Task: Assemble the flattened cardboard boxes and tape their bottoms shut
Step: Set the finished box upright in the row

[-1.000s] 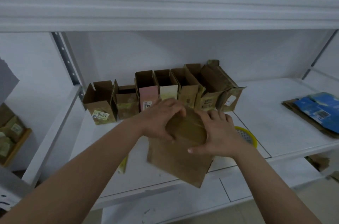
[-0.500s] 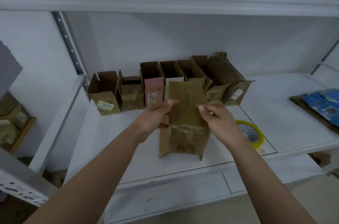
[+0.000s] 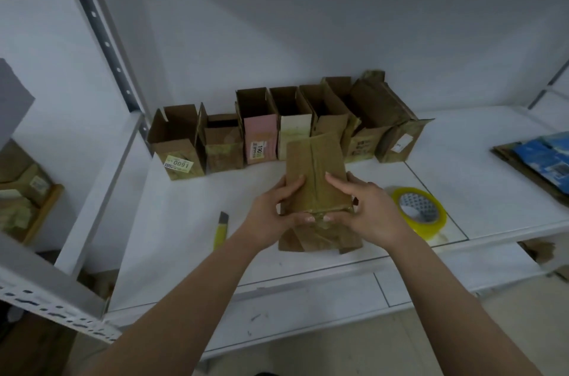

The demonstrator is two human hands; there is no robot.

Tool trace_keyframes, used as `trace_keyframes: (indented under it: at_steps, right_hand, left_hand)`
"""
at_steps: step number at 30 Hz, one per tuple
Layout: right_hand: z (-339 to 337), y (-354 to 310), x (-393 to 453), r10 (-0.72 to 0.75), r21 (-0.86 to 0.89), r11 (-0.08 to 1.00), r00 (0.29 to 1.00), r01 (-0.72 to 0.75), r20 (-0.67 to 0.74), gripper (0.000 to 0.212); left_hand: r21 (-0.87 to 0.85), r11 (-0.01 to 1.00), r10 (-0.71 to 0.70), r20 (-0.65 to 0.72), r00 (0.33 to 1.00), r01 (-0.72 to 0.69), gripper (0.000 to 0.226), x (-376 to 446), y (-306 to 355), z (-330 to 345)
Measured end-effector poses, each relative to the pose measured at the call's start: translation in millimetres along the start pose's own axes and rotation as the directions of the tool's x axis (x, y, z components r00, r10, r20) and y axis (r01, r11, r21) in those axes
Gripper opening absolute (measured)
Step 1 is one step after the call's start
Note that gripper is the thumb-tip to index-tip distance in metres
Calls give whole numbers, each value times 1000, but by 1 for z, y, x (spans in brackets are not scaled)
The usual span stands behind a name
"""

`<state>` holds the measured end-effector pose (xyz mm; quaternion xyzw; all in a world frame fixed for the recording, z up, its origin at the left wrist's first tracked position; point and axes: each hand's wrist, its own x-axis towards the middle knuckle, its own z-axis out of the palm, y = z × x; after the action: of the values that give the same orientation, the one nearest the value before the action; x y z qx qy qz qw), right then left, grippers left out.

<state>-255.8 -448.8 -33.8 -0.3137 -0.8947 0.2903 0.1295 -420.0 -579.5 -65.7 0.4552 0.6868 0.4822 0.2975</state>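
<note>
Head view shows us both hands gripping a cardboard box [image 3: 314,172] above the near edge of the white shelf [image 3: 480,178], left hand [image 3: 272,215] on its left side, right hand [image 3: 368,209] on its right, thumbs pinching its taped near end, a tape roll [image 3: 420,212] just right.

Matt brown corrugated cardboard box [image 3: 314,172], taped bottom flaps [image 3: 318,212] glossy and faintly wrinkled under clear film. Same dull, rough-edged cardboard in the row of open brown boxes [image 3: 277,126], some with smooth paper labels. Shiny translucent yellow roll of plastic tape [image 3: 419,211], smooth yellow plastic utility knife [image 3: 221,229], smooth matt white-painted shelf [image 3: 184,221], perforated grey metal upright [image 3: 106,46].
</note>
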Motion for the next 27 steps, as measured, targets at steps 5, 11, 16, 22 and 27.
trace_keyframes:
  at_steps: [5, 11, 16, 22, 27]
  right_hand:
    - [-4, 10, -10, 45, 1, 999, 998, -45, -46, 79]
    - [-9, 24, -25, 160, 87, 984, 984, -153, -83, 77]
    - [-5, 25, -26, 178, 136, 977, 977, -162, -118, 76]
    - [-3, 27, -27, 210, 196, 963, 970, -184, -120, 74]
    - [-6, 29, -27, 230, 240, 950, 967, -199, -108, 74]
  left_hand:
    - [53, 998, 35, -72, 997, -31, 75, 5, 9, 22]
    - [207, 978, 73, -277, 958, -14, 49, -4, 4, 47]
    - [357, 934, 155, -416, 896, 5, 21, -16, 6, 54]
    - [380, 925, 176, -403, 898, -11, 20, -14, 6, 56]
    - [314, 944, 185, -232, 955, -106, 20, -21, -3, 43]
